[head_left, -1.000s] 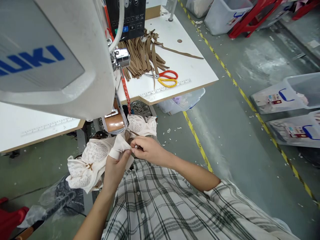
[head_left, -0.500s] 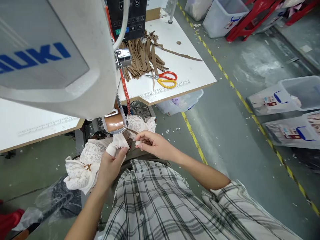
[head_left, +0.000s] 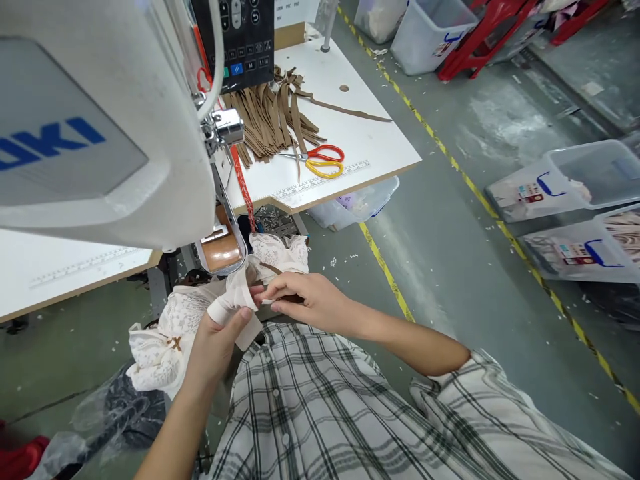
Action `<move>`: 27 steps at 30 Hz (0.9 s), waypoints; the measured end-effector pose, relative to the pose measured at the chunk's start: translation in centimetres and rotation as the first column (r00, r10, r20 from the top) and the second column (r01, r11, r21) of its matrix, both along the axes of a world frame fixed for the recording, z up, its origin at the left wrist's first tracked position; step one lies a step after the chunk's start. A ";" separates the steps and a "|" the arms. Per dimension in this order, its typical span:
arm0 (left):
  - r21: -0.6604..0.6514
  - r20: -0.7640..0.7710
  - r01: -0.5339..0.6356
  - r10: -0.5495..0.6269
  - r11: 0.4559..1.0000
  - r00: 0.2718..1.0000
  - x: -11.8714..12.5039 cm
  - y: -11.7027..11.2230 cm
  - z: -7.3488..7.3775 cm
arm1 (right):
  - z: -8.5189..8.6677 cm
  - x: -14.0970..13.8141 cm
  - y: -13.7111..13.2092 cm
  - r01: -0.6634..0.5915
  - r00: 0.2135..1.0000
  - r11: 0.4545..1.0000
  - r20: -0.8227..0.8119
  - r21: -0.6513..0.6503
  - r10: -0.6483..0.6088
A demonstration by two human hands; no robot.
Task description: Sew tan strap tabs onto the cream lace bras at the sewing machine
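Observation:
A white lace bra (head_left: 175, 327) hangs below the sewing machine arm, with a small brown bow on one cup; its other lace cup (head_left: 280, 252) lies to the right. My left hand (head_left: 217, 343) is closed around a white fabric band of the bra, thumb on top. A pale flap of cloth (head_left: 249, 335) sticks out under that thumb. Close by on the right, my right hand (head_left: 315, 303) pinches a small white edge at the band, its fingertips almost meeting the left ones. Between the fabric and the right fingers runs a thin brown strip (head_left: 270, 268).
The sewing machine head (head_left: 150, 200) looms at upper left, its metal plate (head_left: 223, 253) just above the hands. On the white table (head_left: 370, 133) lie brown strips (head_left: 270, 120) and red-and-yellow scissors (head_left: 325, 161). Clear bins (head_left: 575, 180) stand on the floor at right.
The right hand has come closer to the left, and its fingertips now reach the band. The pale flap shows below the left thumb. The view has shifted slightly, moving the machine leftward.

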State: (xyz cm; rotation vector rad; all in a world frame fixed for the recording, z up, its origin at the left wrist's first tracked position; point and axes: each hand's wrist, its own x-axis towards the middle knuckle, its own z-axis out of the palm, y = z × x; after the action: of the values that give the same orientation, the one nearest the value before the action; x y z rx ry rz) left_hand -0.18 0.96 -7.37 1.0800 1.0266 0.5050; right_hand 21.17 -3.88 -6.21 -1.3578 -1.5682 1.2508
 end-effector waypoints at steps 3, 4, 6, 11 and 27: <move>-0.040 0.019 0.036 -0.035 0.999 0.999 -0.2 -0.5 -0.3 | 0.0 -0.1 -0.1 -0.039 0.997 0.998 0.062 0.047 0.036; -0.040 0.011 0.051 -0.050 0.998 0.999 -0.2 -0.6 -0.3 | -0.1 -0.1 -0.1 -0.053 0.994 0.996 0.094 0.065 0.047; -0.021 -0.014 0.074 -0.075 0.997 0.997 0.0 -0.6 0.1 | -0.3 -0.3 -0.1 -0.079 0.986 0.992 0.154 0.098 0.064; 0.036 -0.081 0.117 -0.113 0.993 0.990 1.0 -0.3 1.0 | -0.6 -0.5 -0.3 -0.104 0.983 0.987 0.165 0.119 0.083; 0.265 -0.333 0.069 0.024 0.962 0.943 1.7 -0.8 2.2 | -0.3 0.4 0.5 -0.002 0.993 0.998 0.117 0.068 -0.006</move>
State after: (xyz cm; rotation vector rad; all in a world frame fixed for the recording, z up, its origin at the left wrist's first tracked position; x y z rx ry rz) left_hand 1.55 0.18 -5.15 1.4585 1.2638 0.4633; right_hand 21.58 -3.40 -6.55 -1.4112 -1.6738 1.1235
